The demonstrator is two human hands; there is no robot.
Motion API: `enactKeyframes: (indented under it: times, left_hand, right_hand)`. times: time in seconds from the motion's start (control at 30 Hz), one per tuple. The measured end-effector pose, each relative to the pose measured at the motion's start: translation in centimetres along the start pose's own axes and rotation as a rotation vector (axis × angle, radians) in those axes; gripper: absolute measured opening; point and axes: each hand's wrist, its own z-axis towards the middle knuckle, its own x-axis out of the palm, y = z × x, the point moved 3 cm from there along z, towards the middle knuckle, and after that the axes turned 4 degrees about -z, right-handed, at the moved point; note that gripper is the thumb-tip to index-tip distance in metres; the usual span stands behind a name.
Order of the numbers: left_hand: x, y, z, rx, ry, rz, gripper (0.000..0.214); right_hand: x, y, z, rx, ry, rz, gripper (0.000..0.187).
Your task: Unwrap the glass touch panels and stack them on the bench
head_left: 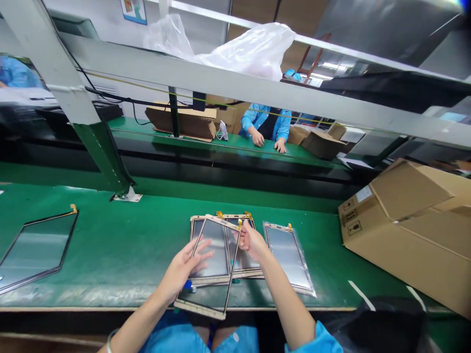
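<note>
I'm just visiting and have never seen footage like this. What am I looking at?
No machine here: a person works with two bare hands. One camera, worn on the head, looks forward and down. The right hand grips a thin, framed see-through panel by its right edge; the left hand, fingers spread, is at its left edge. On the green bench, two similar panels lie beneath it, a wrapped panel to the right and a lone panel far left. A box stands at the right. Beyond is a co-worker.
</note>
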Motion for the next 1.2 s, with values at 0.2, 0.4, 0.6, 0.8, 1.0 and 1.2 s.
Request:
enactKeyframes:
  times: [0.2,0.4,0.6,0.8,1.0,1.2]
  left_hand:
    - [-0.3,-0.6,-2.8,-0.085,0.108,0.028,0.061]
    - [0.9,-1.1,-4.0,-0.218,0.241,0.019,0.065]
    - [0.6,-1.9,-4.8,-0.286,0.373,0.305,0.056]
    - [0.9,-3.3,-6.0,-0.297,0.427,0.614,0.043]
    - [0.9,-4.1,-6.5,-0.216,0.484,0.799,0.042]
    - [1.3,-4.6,-6.6,-0.225,0.521,0.835,0.039]
  right_hand:
    - [-1.1,2.1,-3.7,-0.024,0.078,-0.11,0.052]
    - [-0.1,1.0,-6.5,-0.108,-0.099,-0.224,0.043]
    - [-0.1,2.0,-8.2,-0.269,-0.112,-0.4,0.037]
    - [1.5,7.7,-9.9,-0.755,0.184,-0.833,0.016]
    - [2.0,8.3,-10.5,-0.769,0.325,-1.044,0.017]
    - [1.9,8.2,-11.2,-0.858,0.332,-1.181,0.027]
